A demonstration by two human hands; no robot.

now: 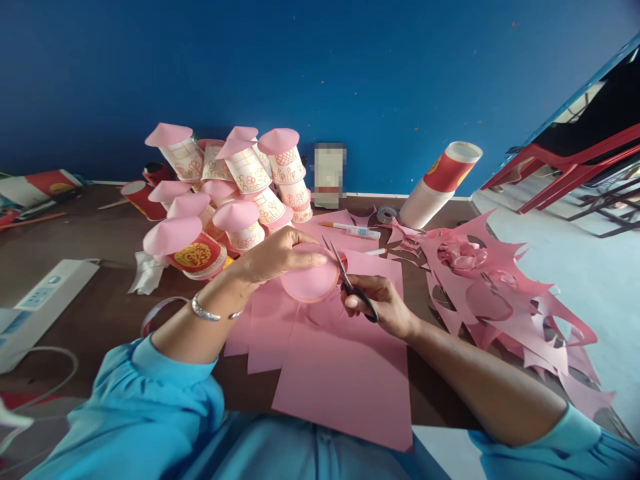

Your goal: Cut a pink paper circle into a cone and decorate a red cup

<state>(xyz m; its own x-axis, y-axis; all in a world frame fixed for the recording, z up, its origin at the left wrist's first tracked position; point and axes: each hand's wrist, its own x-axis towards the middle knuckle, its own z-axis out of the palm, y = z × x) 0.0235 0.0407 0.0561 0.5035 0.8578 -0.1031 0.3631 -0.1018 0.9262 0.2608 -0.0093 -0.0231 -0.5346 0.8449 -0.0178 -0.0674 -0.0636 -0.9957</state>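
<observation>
My left hand [280, 257] is closed on a round pink paper disc [309, 283], thumb on top, held above the sheets. In my right hand [375, 300] is a pair of black-handled scissors [345, 267], its blades pointing up and left at the disc's right edge. Whether the blades touch the paper is hard to tell. Beneath both hands, pink paper sheets [345, 373] lie overlapping on the brown table [440, 393]. A marker [357, 231] rests on pink paper just beyond the scissors.
Decorated paper cups with pink cone tops [237, 217] stand grouped at the back left. A tall cup stack [435, 190] leans at the back right, beside a tape roll [387, 214]. Pink paper scraps [500, 300] cover the right side. A white power strip [47, 300] lies left.
</observation>
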